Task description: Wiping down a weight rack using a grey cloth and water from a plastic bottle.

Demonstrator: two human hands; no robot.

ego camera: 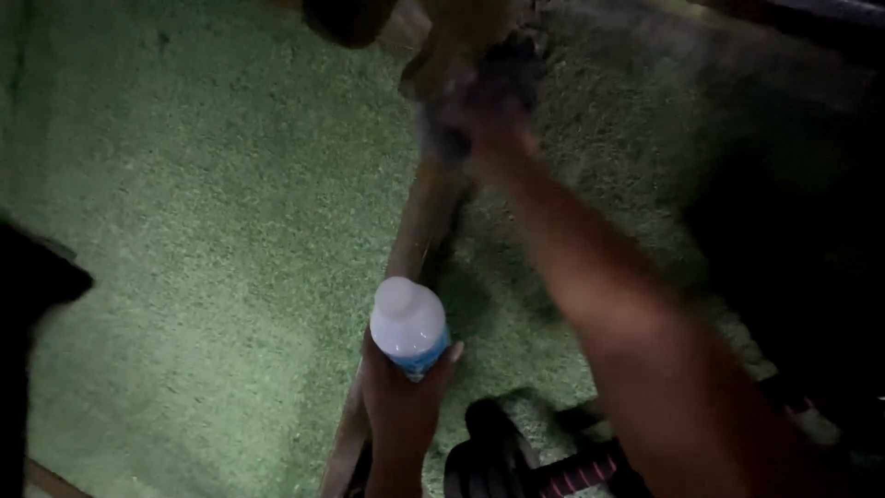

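Left hand (401, 397) is low in the frame, fingers wrapped round the lower body of a bottle (408, 327), which stands upright above a plank (426, 226) running away across green turf (203, 212). The bottle is white or clear plastic with a blue label band; its top faces the camera and looks rounded and pale, and whether a cap is on cannot be told. Right hand (479, 111) is stretched far forward to the upper end of the plank, heavily blurred; it lies against a dark mass there, and whether the fingers are clenched or released cannot be told. As judged from this view, the bottle is in hand and lifted clear of the turf, not set down and not tipped; nothing is seen pouring from it. The work at the far end of the plank appears under way, its stage unreadable through the blur. Dark footwear with striped trim (544, 461) shows at the bottom edge, just right of the left wrist
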